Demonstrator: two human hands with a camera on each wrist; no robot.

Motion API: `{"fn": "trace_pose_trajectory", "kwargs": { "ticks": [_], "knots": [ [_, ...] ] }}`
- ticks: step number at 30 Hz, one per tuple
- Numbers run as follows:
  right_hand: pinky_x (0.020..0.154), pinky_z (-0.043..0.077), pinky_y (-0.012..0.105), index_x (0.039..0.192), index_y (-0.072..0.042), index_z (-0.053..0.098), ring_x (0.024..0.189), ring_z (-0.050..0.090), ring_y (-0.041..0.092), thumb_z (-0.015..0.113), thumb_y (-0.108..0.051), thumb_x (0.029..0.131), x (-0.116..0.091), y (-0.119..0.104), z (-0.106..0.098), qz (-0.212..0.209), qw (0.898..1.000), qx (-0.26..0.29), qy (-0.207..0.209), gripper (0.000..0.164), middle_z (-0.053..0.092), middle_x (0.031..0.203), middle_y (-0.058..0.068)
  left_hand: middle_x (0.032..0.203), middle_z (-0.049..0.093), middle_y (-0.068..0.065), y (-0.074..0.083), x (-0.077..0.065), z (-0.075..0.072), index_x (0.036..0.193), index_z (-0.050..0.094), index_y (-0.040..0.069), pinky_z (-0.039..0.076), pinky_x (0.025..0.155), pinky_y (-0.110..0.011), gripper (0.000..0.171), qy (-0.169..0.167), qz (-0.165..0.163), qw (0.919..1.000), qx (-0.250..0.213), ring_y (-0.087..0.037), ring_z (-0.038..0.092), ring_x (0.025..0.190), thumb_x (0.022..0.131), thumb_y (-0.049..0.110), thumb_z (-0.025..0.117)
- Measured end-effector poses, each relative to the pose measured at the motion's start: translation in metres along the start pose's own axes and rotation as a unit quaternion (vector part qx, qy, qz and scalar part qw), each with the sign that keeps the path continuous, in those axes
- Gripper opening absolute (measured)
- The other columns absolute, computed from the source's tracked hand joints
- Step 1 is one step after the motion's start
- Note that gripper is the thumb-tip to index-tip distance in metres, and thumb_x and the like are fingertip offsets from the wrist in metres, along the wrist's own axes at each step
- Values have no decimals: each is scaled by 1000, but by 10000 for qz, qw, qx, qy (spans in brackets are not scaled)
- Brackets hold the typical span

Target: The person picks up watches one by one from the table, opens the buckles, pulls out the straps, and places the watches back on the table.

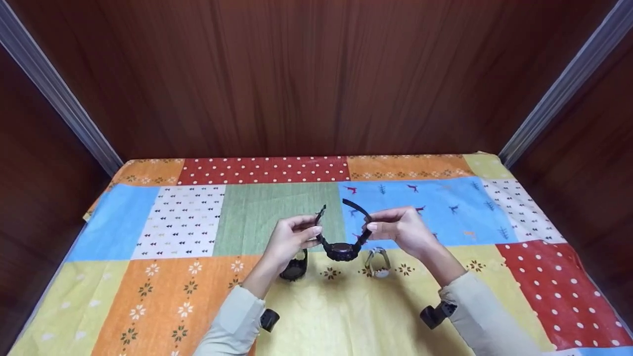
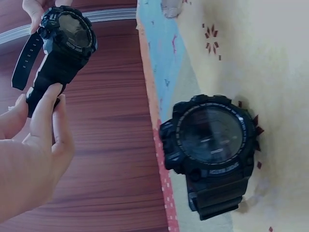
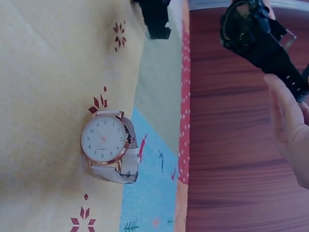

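I have a chunky black watch with a round case and a dark flexible strap [image 1: 342,252] raised over the colourful patchwork-print cloth [image 1: 277,202], its case hanging lowest and both strap halves rising in an open U. The left hand [image 1: 288,239], at about 10 o'clock from the case, pinches the buckle half between thumb and fingers; the right hand [image 1: 403,230], at 2 o'clock, pinches the half with the punched holes. The strap tips stand apart, unfastened. On the cloth at 8 o'clock from the held case sits a second black watch with a round dark dial [image 2: 210,135], and at 4 o'clock a white-dialled watch with a rose-gold-coloured case and pale strap [image 3: 104,137]; neither is touched by a hand. To manage this hold well, I would ask for level hands and an even, light pinch on both halves, so the heavy-looking case stays centred and does not swing or twist. Gripping a little below the tips leaves the buckle and holes free. I judge the strap springy, so a slip on one side could drop the case onto the watches near it; height should change slowly, both hands together.
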State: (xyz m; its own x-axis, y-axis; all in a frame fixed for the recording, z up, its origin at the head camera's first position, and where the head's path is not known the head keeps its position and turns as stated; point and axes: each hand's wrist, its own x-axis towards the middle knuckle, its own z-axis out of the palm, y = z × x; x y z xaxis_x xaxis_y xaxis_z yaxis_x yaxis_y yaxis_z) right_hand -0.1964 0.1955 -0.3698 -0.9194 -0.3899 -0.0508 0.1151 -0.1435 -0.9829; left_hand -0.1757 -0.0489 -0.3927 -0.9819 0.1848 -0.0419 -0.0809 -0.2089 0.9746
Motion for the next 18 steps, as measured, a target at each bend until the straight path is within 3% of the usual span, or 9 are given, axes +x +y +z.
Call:
{"fn": "trace_pose_trajectory", "kwargs": {
  "ticks": [5, 10, 18],
  "knots": [
    [79, 49, 45, 94, 9, 66, 81, 65, 34, 61, 9, 81, 9, 6, 0, 387, 9992, -81, -20, 14, 65, 83, 19, 92, 58, -14, -5, 8, 0, 113, 52, -16, 53, 72, -31, 30, 188, -358, 9986, 346, -13, 58, 77, 86, -5, 57],
    [78, 50, 44, 103, 20, 55, 78, 65, 31, 61, 8, 82, 19, 13, -1, 799, 9965, -260, 49, 26, 64, 83, 20, 99, 60, -20, -8, 17, 0, 114, 54, -13, 53, 71, -30, 30, 266, -725, 9943, 734, -22, 61, 85, 86, -3, 57],
    [75, 51, 42, 113, 24, 47, 72, 65, 28, 59, 6, 84, 30, 24, 0, 1194, 9914, -453, 282, 36, 64, 82, 18, 96, 61, -19, -14, 29, 1, 110, 56, -12, 53, 67, -29, 26, 427, -1087, 9874, 1072, -30, 61, 92, 85, -4, 58]
  ]
}}
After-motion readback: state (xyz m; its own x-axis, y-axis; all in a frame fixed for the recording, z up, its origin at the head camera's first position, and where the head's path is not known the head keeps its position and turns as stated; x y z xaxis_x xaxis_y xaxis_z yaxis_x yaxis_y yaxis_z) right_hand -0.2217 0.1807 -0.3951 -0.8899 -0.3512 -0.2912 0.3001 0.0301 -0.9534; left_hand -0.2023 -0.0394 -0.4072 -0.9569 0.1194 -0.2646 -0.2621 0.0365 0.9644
